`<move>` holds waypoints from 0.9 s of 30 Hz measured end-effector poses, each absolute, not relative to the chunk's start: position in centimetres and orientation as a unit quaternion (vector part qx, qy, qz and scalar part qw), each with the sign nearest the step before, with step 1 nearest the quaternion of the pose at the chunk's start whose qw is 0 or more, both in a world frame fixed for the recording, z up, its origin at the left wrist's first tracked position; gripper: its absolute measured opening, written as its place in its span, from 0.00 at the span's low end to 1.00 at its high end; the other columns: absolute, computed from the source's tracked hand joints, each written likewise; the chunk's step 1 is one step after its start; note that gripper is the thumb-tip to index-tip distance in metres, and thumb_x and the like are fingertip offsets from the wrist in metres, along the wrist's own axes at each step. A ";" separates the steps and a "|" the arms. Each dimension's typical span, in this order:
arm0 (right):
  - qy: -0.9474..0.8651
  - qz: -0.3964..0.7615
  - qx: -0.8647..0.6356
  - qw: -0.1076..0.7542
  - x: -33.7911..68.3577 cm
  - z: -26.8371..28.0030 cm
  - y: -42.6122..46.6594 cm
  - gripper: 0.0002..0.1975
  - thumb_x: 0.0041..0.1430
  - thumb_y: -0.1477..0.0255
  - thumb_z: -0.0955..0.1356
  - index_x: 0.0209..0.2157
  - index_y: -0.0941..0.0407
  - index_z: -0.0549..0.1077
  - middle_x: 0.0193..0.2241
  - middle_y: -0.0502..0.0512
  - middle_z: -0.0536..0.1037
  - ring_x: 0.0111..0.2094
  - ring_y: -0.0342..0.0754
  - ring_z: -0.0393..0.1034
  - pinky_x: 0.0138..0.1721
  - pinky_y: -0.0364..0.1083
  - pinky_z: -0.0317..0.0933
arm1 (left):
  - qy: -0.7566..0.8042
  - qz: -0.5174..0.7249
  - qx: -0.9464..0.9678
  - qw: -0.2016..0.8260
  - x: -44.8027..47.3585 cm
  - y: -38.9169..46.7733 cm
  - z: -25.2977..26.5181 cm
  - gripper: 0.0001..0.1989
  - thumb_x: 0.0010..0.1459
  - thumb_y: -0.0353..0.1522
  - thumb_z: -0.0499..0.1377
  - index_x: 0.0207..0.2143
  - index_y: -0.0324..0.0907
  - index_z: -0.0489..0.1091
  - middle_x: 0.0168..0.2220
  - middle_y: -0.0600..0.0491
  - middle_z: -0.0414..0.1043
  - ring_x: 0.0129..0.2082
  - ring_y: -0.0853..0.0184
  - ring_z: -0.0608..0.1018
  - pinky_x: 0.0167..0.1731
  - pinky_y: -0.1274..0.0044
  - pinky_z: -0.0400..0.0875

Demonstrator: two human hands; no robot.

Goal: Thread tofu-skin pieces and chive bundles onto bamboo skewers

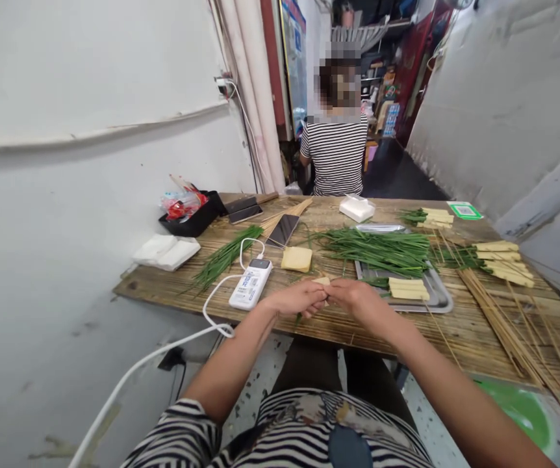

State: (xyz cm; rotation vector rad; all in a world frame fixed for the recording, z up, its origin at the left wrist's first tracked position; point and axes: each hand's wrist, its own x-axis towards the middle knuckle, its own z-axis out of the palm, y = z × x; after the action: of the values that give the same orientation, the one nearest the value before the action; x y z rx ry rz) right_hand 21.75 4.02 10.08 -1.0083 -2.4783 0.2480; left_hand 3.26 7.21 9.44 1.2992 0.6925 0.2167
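Observation:
My left hand [298, 300] and my right hand [353, 296] meet over the table's near edge, fingers closed together. Between them shows a pale yellow tofu sheet [321, 281], mostly hidden by the fingers. A bit of green pokes out below my left hand. Just beyond lies a stack of square tofu sheets [296, 259]. To the right, a metal tray [440, 294] bears a heap of green chives [380, 250] and a skewer of tofu rolls [408, 288] with chives at one end.
Finished-looking tofu skewers [504, 261] and bare bamboo sticks [497, 318] lie at right. A white power bank [251, 284] with its cable, a phone [282, 231], more chives [229, 255], tissues [167, 251] and a black box [195, 221] are at left. A person [337, 156] sits beyond the table.

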 end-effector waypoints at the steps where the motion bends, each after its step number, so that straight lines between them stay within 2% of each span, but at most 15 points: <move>1: -0.896 0.097 -0.364 0.235 21.6 9.7 4.0 0.12 0.63 0.76 0.61 0.32 0.58 0.75 0.25 0.55 0.73 0.28 0.44 0.67 0.29 0.41 0.59 | 0.304 0.099 0.575 0.753 3.0 7.2 9.4 0.23 0.49 0.50 0.61 0.32 0.39 0.61 0.21 0.63 0.51 0.17 0.80 0.51 0.17 0.85 0.46; 4: -0.874 0.141 -0.364 0.291 21.3 8.4 4.2 0.13 0.64 0.74 0.60 0.32 0.56 0.76 0.26 0.54 0.74 0.29 0.44 0.68 0.30 0.41 0.60 | 0.301 0.129 0.535 0.779 2.2 7.4 8.8 0.22 0.48 0.47 0.63 0.32 0.37 0.64 0.23 0.60 0.56 0.17 0.80 0.53 0.18 0.84 0.45; 7: -0.841 0.171 -0.372 0.353 21.2 6.8 4.8 0.13 0.63 0.72 0.61 0.34 0.55 0.77 0.28 0.54 0.77 0.30 0.44 0.71 0.32 0.43 0.64 | 0.348 0.170 0.546 0.743 1.5 7.7 7.8 0.20 0.50 0.47 0.61 0.28 0.36 0.67 0.22 0.58 0.60 0.17 0.79 0.55 0.17 0.83 0.45; 10: -0.829 0.169 -0.370 0.384 21.1 5.2 5.7 0.12 0.62 0.72 0.62 0.36 0.55 0.78 0.30 0.55 0.78 0.31 0.45 0.72 0.32 0.44 0.65 | 0.415 0.234 0.631 0.612 1.2 7.9 6.6 0.16 0.51 0.42 0.61 0.25 0.37 0.73 0.20 0.55 0.68 0.17 0.76 0.62 0.18 0.82 0.55; 13: -0.837 0.153 -0.360 0.383 21.1 4.0 6.5 0.13 0.63 0.72 0.61 0.37 0.55 0.78 0.30 0.56 0.78 0.32 0.46 0.73 0.33 0.44 0.66 | 0.459 0.321 0.676 0.479 1.4 7.7 5.2 0.08 0.51 0.35 0.61 0.30 0.40 0.78 0.29 0.51 0.78 0.28 0.67 0.75 0.31 0.77 0.68; 15: -0.841 0.140 -0.361 0.379 21.2 3.3 6.8 0.13 0.63 0.72 0.61 0.37 0.55 0.77 0.30 0.56 0.78 0.33 0.46 0.72 0.35 0.45 0.66 | 0.473 0.366 0.677 0.429 1.7 7.4 4.0 0.08 0.51 0.33 0.62 0.33 0.41 0.78 0.33 0.49 0.79 0.33 0.64 0.77 0.38 0.73 0.70; 17: -0.846 0.131 -0.359 0.371 21.5 2.8 6.9 0.13 0.64 0.72 0.61 0.37 0.55 0.77 0.30 0.56 0.78 0.33 0.46 0.71 0.35 0.45 0.66 | 0.476 0.397 0.681 0.391 2.0 7.0 2.8 0.07 0.51 0.33 0.62 0.33 0.42 0.79 0.34 0.49 0.79 0.35 0.63 0.78 0.40 0.72 0.71; 22: -0.860 0.120 -0.362 0.338 22.2 1.9 6.8 0.16 0.65 0.70 0.59 0.33 0.55 0.76 0.27 0.55 0.76 0.30 0.45 0.68 0.34 0.45 0.64 | 0.442 0.438 0.718 0.311 2.3 6.3 0.6 0.07 0.54 0.31 0.61 0.34 0.43 0.78 0.35 0.48 0.79 0.36 0.64 0.78 0.41 0.71 0.72; 27: -0.868 0.111 -0.362 0.322 22.3 1.6 6.9 0.15 0.65 0.69 0.59 0.32 0.54 0.76 0.28 0.54 0.76 0.32 0.45 0.67 0.34 0.45 0.64 | 0.404 0.410 0.783 0.234 2.4 6.2 0.2 0.09 0.60 0.32 0.56 0.34 0.44 0.78 0.34 0.48 0.78 0.35 0.65 0.75 0.41 0.70 0.69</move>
State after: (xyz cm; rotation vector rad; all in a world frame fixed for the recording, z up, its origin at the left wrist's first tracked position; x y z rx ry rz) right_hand 22.33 6.88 1.59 -0.9500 -2.2782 0.2920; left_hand 2.36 6.19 0.22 2.1508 1.1103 1.1272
